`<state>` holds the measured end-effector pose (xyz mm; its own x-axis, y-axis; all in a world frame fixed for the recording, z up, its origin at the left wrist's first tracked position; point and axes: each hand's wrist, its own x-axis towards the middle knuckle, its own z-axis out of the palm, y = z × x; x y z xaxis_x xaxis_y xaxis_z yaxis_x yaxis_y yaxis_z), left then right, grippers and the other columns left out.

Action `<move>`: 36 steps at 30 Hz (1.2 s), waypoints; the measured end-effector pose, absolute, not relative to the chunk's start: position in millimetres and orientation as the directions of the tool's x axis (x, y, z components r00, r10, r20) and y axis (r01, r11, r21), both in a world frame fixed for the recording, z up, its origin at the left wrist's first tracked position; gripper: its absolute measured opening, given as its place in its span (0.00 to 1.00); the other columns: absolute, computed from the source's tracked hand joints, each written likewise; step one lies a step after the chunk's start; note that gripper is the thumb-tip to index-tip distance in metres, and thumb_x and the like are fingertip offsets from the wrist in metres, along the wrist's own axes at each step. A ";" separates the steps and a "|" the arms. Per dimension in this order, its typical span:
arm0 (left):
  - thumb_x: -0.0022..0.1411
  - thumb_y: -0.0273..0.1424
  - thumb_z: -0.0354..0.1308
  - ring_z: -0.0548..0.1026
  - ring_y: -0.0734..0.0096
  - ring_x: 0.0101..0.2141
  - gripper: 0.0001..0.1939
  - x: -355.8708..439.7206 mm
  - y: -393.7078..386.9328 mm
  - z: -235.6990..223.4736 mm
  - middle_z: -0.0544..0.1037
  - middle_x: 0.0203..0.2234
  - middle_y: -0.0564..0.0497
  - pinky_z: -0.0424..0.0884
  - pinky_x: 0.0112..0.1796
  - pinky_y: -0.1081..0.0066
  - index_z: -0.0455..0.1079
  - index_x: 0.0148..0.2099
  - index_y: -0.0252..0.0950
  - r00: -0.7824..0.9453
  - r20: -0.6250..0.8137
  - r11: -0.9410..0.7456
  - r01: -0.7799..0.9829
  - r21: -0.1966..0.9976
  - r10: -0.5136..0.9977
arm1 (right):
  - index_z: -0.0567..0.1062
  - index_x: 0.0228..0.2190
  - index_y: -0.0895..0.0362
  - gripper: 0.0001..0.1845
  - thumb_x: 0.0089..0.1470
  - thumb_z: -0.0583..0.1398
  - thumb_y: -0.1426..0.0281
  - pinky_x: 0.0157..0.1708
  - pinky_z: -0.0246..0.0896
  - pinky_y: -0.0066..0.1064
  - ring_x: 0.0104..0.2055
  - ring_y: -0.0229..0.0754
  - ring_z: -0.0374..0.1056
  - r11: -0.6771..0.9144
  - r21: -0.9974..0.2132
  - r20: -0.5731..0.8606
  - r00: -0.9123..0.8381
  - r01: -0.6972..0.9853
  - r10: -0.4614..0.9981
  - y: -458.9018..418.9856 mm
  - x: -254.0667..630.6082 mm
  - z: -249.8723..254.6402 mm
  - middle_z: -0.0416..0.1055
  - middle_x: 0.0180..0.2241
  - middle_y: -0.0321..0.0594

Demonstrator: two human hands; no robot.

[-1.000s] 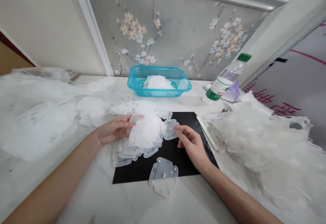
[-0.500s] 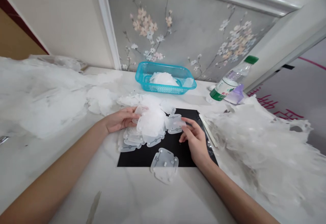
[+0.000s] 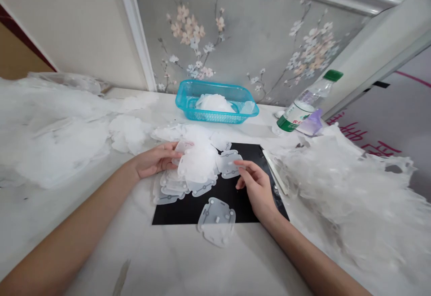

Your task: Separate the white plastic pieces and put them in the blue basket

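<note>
Over a black mat (image 3: 182,213) lies a heap of thin, translucent white plastic pieces (image 3: 198,161) with scalloped edges and small tabs. At the heap's left side my left hand (image 3: 156,159) is closed, its thumb and fingers pinching the edge of a plastic piece there. My right hand (image 3: 257,186) pinches the right edge of another translucent piece (image 3: 229,164), which rests beside the heap. Nearer to me, a single piece (image 3: 217,222) with small white pads lies half on the mat and half on the white table.
A blue plastic basket (image 3: 217,115) with white pieces inside stands by the wall. Right of it is a green-capped bottle (image 3: 299,112). Piles of translucent plastic sheets (image 3: 57,134) lie left, with another heap (image 3: 353,193) right. A white stick (image 3: 274,170) lies along the mat.
The view has shifted slightly. My right fingertips have moved a little lower at the edge of the small piece. My left hand keeps its place at the heap.
</note>
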<state>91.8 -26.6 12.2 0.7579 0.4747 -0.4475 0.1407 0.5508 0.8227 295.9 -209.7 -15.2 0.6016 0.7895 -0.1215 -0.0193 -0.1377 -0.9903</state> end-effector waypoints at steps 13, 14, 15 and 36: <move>0.49 0.23 0.66 0.77 0.77 0.27 0.25 91.6 -25.6 11.9 0.79 0.33 0.51 0.76 0.28 0.81 0.70 0.51 0.36 0.779 -0.434 0.559 0.132 0.818 0.452 | 0.72 0.35 0.57 0.13 0.50 0.58 0.62 0.25 0.58 0.27 0.20 0.34 0.61 -0.184 -0.982 -0.124 0.583 0.046 0.803 -209.2 295.7 -15.9 0.61 0.17 0.29; 0.49 0.23 0.65 0.77 0.76 0.27 0.25 91.6 -25.5 11.8 0.79 0.34 0.51 0.76 0.28 0.81 0.70 0.52 0.36 0.779 -0.435 0.560 0.132 0.818 0.452 | 0.72 0.35 0.56 0.13 0.50 0.58 0.61 0.25 0.58 0.27 0.20 0.34 0.61 -0.186 -0.981 -0.124 0.582 0.048 0.803 -209.2 295.5 -15.7 0.61 0.17 0.29; 0.50 0.24 0.65 0.77 0.76 0.28 0.24 91.7 -25.5 11.5 0.79 0.34 0.51 0.76 0.28 0.80 0.70 0.51 0.35 0.777 -0.437 0.562 0.131 0.817 0.454 | 0.72 0.34 0.56 0.13 0.50 0.58 0.61 0.25 0.58 0.27 0.20 0.34 0.61 -0.185 -0.981 -0.123 0.581 0.049 0.805 -209.3 295.3 -15.7 0.61 0.17 0.29; 0.34 0.21 0.64 0.72 0.75 0.23 0.17 95.1 -35.0 22.8 0.75 0.22 0.53 0.68 0.22 0.79 0.74 0.34 0.32 0.742 -0.427 0.496 0.147 0.856 0.517 | 0.70 0.33 0.57 0.13 0.50 0.58 0.60 0.23 0.59 0.26 0.19 0.32 0.62 -0.170 -0.985 -0.126 0.605 0.016 0.787 -211.1 296.6 -18.9 0.64 0.22 0.31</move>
<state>95.1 -35.0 22.8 0.7418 0.5173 -0.4268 0.1468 0.4957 0.8560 296.6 -211.1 -18.9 0.6045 0.7866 -0.1258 0.0160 -0.1699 -0.9853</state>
